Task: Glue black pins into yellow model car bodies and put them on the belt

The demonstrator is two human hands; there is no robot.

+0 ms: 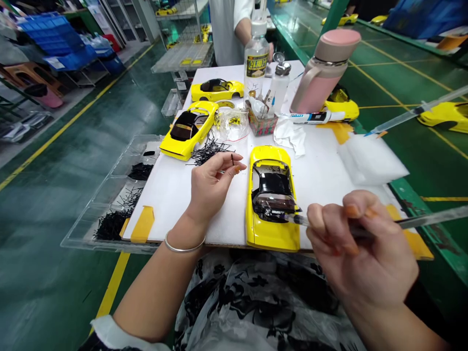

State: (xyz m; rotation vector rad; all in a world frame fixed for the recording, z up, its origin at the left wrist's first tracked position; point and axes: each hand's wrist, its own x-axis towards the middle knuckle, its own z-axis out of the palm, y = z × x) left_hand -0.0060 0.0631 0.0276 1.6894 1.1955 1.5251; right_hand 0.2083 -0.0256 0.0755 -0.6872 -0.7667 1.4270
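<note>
A yellow model car body (pixel 271 200) with a black cabin lies on the white foam board (pixel 321 170) in front of me. My right hand (pixel 360 246) is closed round a clear syringe (pixel 431 218), whose tip touches the rear of the car's black cabin. My left hand (pixel 212 183) hovers left of the car and pinches a small black strip (pixel 232 159) between thumb and forefinger. A heap of the same black strips (pixel 208 150) lies just beyond that hand.
Two more yellow car bodies (pixel 188 129) (pixel 217 89) lie further back, by a clear bottle (pixel 256 58), a pink flask (pixel 323 70) and a small box of tools (pixel 261 122). A clear tray (pixel 109 195) of black parts sits left. Another person (pixel 230 29) stands at the far end.
</note>
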